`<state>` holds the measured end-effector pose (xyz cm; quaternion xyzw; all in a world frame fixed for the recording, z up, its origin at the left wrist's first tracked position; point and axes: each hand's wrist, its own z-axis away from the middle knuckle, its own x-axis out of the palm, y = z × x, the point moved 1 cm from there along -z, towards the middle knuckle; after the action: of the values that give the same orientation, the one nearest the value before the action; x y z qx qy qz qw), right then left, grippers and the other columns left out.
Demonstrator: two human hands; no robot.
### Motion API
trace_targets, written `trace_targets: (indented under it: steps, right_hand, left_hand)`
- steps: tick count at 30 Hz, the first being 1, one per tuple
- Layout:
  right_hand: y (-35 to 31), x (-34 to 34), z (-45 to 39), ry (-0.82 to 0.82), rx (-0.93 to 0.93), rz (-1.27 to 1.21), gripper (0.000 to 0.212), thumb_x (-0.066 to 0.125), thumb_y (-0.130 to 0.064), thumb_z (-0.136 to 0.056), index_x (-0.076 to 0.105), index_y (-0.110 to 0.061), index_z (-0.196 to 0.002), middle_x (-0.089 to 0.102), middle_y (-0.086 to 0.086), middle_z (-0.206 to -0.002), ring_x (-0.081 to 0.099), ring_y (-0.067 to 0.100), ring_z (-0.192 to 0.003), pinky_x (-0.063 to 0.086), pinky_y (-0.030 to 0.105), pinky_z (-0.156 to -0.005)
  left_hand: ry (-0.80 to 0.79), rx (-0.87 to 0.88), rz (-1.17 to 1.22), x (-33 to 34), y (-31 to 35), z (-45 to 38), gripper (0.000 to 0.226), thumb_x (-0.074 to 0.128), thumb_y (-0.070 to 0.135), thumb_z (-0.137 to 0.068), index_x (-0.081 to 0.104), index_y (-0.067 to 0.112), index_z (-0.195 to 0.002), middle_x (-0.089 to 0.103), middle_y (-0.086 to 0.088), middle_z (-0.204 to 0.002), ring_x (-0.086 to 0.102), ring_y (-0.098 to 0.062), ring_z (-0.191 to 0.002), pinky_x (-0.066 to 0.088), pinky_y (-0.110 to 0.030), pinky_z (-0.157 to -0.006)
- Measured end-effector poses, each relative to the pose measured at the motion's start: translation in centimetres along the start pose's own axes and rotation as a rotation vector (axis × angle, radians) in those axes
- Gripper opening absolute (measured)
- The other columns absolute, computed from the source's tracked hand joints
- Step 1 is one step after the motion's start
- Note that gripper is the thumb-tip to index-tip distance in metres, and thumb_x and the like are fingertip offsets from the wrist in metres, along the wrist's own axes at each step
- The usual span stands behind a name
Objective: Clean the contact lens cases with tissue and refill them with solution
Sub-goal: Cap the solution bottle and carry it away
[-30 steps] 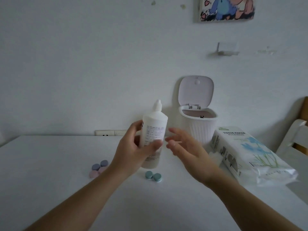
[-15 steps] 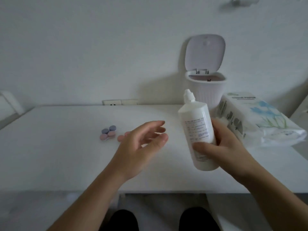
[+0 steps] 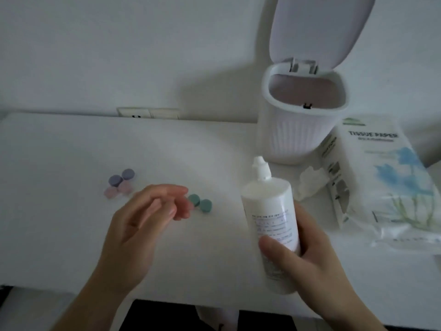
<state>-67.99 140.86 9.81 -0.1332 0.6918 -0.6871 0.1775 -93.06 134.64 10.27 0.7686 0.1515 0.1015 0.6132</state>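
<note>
My right hand (image 3: pixel 307 266) grips a white solution bottle (image 3: pixel 269 211) upright above the table's front right, its capped nozzle pointing up. My left hand (image 3: pixel 143 223) hovers open over the table, fingers relaxed, holding nothing. Just past its fingertips lies a teal contact lens case (image 3: pixel 200 203) with both lids on. Further left sit a purple case (image 3: pixel 121 177) and a pink case (image 3: pixel 118 190), touching each other. A pack of tissue paper (image 3: pixel 381 177) lies at the right, with a tissue (image 3: pixel 310 182) sticking out of its end.
A small white bin (image 3: pixel 298 137) with its lid flipped up stands at the back right, against the wall. The white table (image 3: pixel 59 163) ends at the front edge near my lap. A wall socket (image 3: pixel 148 113) sits behind the table.
The bottle passed from my left hand to my right hand and moved right. My left hand let go and now hangs open near the teal case. The view tilted down and closer.
</note>
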Motion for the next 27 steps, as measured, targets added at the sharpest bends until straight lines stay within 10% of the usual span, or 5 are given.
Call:
trace_targets:
  steps: [11, 15, 27]
  right_hand:
    - [-13.1, -9.5, 12.2, 0.259, 0.255, 0.054, 0.062, 0.080, -0.049, -0.069, 0.056, -0.048, -0.127, 0.071, -0.007, -0.113, 0.070, 0.014, -0.100, 0.058, 0.024, -0.076]
    - [-13.0, -10.7, 17.4, 0.531, 0.293, 0.019, 0.062, 0.081, -0.047, -0.067, 0.058, -0.047, -0.125, 0.071, -0.005, -0.113, 0.071, 0.017, -0.100, 0.062, 0.039, -0.079]
    - [-10.3, -6.4, 39.8, 1.612, 0.399, -0.147, 0.050, 0.078, -0.031, -0.070, 0.062, -0.047, -0.115, 0.073, -0.007, -0.101, 0.072, 0.013, -0.087, 0.058, 0.028, -0.070]
  left_hand:
    - [-0.222, -0.337, -0.032, 6.2, 12.4, 0.5, 0.027, 0.054, 0.007, -0.100, 0.076, 0.022, -0.098, 0.072, -0.013, -0.086, 0.066, -0.026, -0.077, 0.056, -0.033, -0.068]
    - [-0.497, -0.339, -0.084, 12.1, 12.7, -1.0, 0.022, 0.055, 0.021, -0.091, 0.075, 0.026, -0.097, 0.074, -0.010, -0.090, 0.069, -0.024, -0.081, 0.058, -0.028, -0.071]
    - [-1.423, -0.149, -0.051, 36.1, 16.6, 7.2, 0.020, 0.062, 0.036, -0.086, 0.076, 0.028, -0.099, 0.074, -0.008, -0.090, 0.070, -0.020, -0.079, 0.057, -0.023, -0.072]
